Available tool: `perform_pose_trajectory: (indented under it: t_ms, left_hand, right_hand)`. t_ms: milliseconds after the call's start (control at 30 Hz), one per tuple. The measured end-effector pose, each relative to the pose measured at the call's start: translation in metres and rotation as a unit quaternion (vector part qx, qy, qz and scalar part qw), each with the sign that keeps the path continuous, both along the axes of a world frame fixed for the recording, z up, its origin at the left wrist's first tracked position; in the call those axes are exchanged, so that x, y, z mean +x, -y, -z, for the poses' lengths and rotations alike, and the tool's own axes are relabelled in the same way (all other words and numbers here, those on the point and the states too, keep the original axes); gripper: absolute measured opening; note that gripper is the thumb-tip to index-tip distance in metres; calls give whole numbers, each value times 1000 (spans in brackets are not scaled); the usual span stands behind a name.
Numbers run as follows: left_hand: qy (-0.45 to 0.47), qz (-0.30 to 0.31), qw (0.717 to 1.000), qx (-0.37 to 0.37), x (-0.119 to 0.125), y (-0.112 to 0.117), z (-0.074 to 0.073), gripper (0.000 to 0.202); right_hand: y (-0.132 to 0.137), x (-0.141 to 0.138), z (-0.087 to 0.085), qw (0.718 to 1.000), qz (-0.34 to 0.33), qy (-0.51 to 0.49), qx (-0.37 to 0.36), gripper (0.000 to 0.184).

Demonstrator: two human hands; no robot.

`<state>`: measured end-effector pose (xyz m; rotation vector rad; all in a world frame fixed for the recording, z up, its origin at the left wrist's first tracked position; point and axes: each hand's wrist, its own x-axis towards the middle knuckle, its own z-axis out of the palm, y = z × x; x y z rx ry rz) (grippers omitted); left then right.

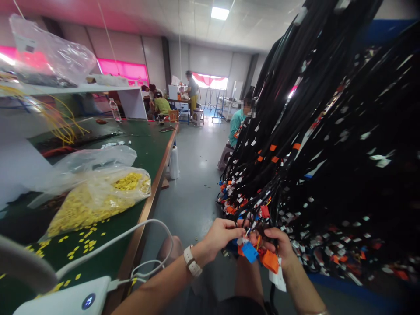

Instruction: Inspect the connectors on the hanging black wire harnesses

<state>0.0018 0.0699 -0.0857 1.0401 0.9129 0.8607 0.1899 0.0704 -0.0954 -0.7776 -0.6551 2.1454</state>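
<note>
My left hand point(219, 237), with a white watch on the wrist, pinches thin wires at the lower ends of a hanging bundle of black cables point(278, 87). A blue connector point(250, 252) hangs just below its fingertips. My right hand point(281, 243) has its fingers curled round wires of the same bundle, beside an orange connector point(271, 261). Below that hand dangles a white label point(278, 279). A red connector point(264, 211) shows just above and between both hands. Some fingertips are hidden behind the wires and connectors.
More black cables with labelled ends fill the right side. On the left, a green-topped table point(131, 144) bears a bag of yellow pieces point(98, 203), a white power bank point(65, 302) and its cable. A person in teal point(235, 124) sits ahead; others work farther back.
</note>
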Motion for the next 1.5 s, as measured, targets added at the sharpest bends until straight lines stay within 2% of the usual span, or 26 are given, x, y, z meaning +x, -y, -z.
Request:
perform_pose_trajectory:
  t_ms: [100,233,333,433,633,733,833,1000,1133,1267,1500]
  left_hand:
    - [18,14,1000,12,1,-2,-1,38]
    - [22,136,986,-89,-4,-4,-3,37]
    - [58,187,973,-121,-5,-6,-1,36]
    - [49,173,978,-108,-4,-10,3,32]
    - [-15,76,996,-52,-10,-21,2,27]
    - [-18,45,997,-59,-14,-24,0,27]
    - [30,47,993,-104,-15,-26,2,25]
    - [110,132,960,-223,-18,-29,5,24]
    - [216,188,900,-329,-20,-30,4,10]
    - [260,197,874,-361,-18,-28,5,19]
    - [284,197,868,-358,-18,-26,11,26]
  right_hand:
    - [1,-3,-4,1000,5,-7,0,18]
    - [2,-6,-8,1000,-13,-18,-1,18]
    - [3,-8,-10,1000,-11,-21,-2,20]
    - [4,-8,-11,1000,10,-22,12,22]
    - [3,-4,-2,998,51,-31,24,18]
    - [3,-1,2,998,58,-33,23,16]
    - [3,0,2,998,52,-36,18,19]
    - [5,1,-3,999,54,-3,-3,19]
    - [6,5,-2,996,86,37,-3,14]
    - [4,7,2,993,103,55,-10,16]
    - [4,3,3,986,128,97,-31,13]
